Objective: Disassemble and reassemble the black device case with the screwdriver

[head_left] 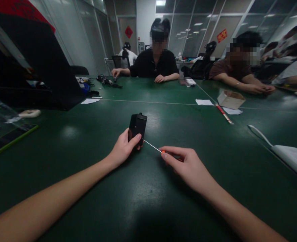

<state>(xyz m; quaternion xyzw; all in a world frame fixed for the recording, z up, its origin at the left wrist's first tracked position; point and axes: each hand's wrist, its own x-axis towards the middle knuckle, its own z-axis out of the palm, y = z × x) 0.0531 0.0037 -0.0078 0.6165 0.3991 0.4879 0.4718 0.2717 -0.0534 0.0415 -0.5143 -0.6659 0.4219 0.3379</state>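
My left hand is closed around the lower part of a small black box, holding it tilted above the green table. Its thumb lies across the face turned to me. Between the fingertips of my right hand is a screwdriver with a thin metal shaft and an orange and dark handle. The shaft points left, and its tip meets the box low on its right side, close to my left thumb. Most of the handle is hidden by my fingers.
A large black panel stands at the left, near a green-edged tablet-like object. Cables lie at the far side. At the right are a small open box and a white device. People sit across the table.
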